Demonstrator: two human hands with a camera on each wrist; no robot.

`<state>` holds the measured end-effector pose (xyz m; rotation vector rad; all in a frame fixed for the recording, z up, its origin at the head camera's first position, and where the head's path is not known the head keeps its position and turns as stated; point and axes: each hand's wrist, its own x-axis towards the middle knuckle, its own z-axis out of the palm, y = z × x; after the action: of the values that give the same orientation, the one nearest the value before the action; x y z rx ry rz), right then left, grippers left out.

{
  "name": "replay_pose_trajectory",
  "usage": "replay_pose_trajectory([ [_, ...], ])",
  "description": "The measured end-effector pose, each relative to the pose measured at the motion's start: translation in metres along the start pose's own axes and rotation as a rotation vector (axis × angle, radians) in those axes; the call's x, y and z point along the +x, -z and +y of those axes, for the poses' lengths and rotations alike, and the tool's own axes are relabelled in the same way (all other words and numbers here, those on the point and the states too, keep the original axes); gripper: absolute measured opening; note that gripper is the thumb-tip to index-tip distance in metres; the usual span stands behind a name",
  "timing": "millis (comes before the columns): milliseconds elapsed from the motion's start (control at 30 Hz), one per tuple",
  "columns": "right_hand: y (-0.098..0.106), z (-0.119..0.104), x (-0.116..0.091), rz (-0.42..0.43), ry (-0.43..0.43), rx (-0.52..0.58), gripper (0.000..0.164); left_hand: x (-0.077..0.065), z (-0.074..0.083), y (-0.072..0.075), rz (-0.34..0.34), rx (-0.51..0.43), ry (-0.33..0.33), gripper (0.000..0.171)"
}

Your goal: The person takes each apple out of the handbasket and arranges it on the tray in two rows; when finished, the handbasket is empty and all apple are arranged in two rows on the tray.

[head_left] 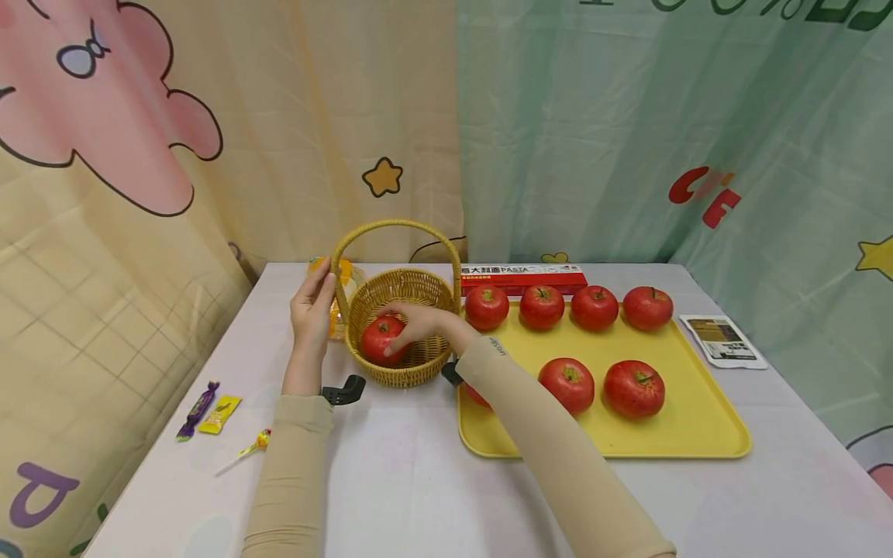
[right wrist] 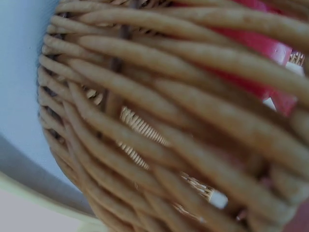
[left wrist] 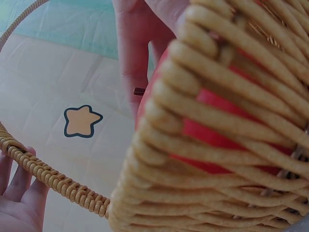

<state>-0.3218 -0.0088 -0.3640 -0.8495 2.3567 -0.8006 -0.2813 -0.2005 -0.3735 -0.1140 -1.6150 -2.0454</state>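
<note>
A round wicker basket (head_left: 391, 375) with a tall arched handle (head_left: 399, 223) stands on the table. My left hand (head_left: 312, 306) is at the handle's left side, its fingers fairly straight and touching the wicker; in the left wrist view those fingers (left wrist: 19, 186) show behind the handle. My right hand (head_left: 418, 325) reaches into the basket and grips a red apple (head_left: 377, 339) from above, thumb on the near side. Red skin of the apple (left wrist: 207, 140) shows through the weave in the left wrist view. Wicker fills most of the right wrist view, hiding the right hand there.
A yellow tray (head_left: 687, 434) with several apples (head_left: 633, 389) lies right of the basket, partly under my right forearm. Behind it is a red pasta box (head_left: 523, 279); a white packet (head_left: 722, 341) lies right. Wrapped candies (head_left: 219, 415) and a lollipop (head_left: 260, 442) lie left; an orange package (head_left: 337, 322) sits behind my left hand.
</note>
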Motion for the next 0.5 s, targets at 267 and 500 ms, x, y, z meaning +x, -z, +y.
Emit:
replay_pose_trajectory([
  [267,0.0006,0.0001,-0.0013,-0.017,-0.004,0.046,0.071,0.0009,0.0007,-0.0006,-0.005,-0.007,0.003,0.035],
  [500,-0.0002,0.0021,-0.0018,-0.026,0.017,0.025,0.073,-0.0002,0.0002,0.0000,-0.008,-0.005,-0.012,0.036],
])
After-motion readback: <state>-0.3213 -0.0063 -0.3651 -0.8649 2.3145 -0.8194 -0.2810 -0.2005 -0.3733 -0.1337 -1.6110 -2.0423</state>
